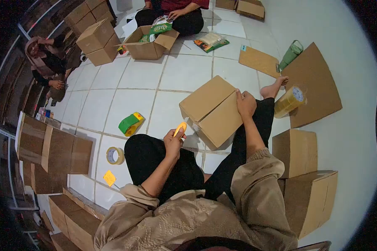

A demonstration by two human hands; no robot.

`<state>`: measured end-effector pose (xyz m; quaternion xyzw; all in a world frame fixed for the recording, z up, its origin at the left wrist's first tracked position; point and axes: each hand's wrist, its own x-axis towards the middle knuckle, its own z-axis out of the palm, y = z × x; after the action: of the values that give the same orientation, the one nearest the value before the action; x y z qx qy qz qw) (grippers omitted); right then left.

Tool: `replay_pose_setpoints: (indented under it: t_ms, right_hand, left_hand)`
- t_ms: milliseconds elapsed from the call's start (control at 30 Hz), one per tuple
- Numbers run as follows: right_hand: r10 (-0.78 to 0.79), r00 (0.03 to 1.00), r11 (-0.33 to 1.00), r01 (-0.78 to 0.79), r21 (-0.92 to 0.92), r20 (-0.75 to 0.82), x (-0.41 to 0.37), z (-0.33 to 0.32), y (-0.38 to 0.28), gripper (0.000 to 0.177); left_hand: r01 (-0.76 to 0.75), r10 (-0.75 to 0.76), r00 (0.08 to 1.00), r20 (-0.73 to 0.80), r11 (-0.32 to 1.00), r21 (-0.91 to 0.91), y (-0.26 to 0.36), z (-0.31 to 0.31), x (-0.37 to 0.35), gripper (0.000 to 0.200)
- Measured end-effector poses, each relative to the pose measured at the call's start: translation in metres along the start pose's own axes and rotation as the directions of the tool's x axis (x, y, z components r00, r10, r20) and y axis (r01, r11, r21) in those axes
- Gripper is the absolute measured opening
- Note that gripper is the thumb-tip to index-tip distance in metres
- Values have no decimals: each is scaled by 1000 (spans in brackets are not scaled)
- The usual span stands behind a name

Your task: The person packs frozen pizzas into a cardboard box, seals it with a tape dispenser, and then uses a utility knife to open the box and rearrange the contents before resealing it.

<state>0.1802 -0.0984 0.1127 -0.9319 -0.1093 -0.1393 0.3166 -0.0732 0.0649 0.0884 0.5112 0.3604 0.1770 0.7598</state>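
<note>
A closed brown cardboard box (211,111) sits tilted between my legs, a seam running across its top. My left hand (173,143) is closed around an orange box cutter (180,129). Its blade points up toward the near left edge of the box, close to a bit of clear tape; whether it touches is hard to tell. My right hand (246,103) grips the right edge of the box, fingers bent over the corner.
On the tiles at left lie a green and yellow tape dispenser (131,124), a tape roll (114,155) and an orange note (109,178). Tape rolls (289,102) stand at right by a cardboard sheet (318,83). Another person (171,12) sits behind an open box (146,50).
</note>
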Motion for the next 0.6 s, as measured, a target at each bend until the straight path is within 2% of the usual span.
replay_pose_setpoints:
  t_ms: [67, 300, 367, 433, 467, 500, 567, 600]
  right_hand:
    - [4, 1000, 1000, -4, 8, -8, 1, -2, -1, 46]
    - [21, 1000, 999, -21, 31, -2, 0, -2, 0, 44]
    - [27, 1000, 999, -26, 35, -5, 0, -5, 0, 45]
    - [59, 998, 997, -61, 47, 38, 0, -6, -1, 44]
    - [67, 997, 996, -69, 52, 43, -2, -4, -1, 44]
    - [64, 997, 996, -67, 63, 42, -2, -3, 0, 44]
    - [68, 997, 995, -70, 70, 27, 1, -5, 3, 43]
    - [68, 997, 996, -70, 57, 41, 0, -6, 2, 43]
  left_hand:
    - [-47, 47, 999, -9, 999, 14, 4, 1, -3, 22]
    - [-18, 15, 999, 39, 996, 85, -13, 14, -13, 22]
    - [-4, -12, 996, 91, 984, 177, -22, 11, -34, 21]
    - [11, -67, 972, 224, 970, 242, -17, 20, -69, 22]
    - [94, -170, 956, 238, 949, 300, -14, 22, -79, 21]
    - [93, -171, 956, 238, 947, 306, -6, 22, -84, 21]
    - [80, -272, 868, 414, 902, 424, 14, 26, -90, 19]
    - [-127, -42, 885, 464, 936, 328, 22, 30, -90, 16]
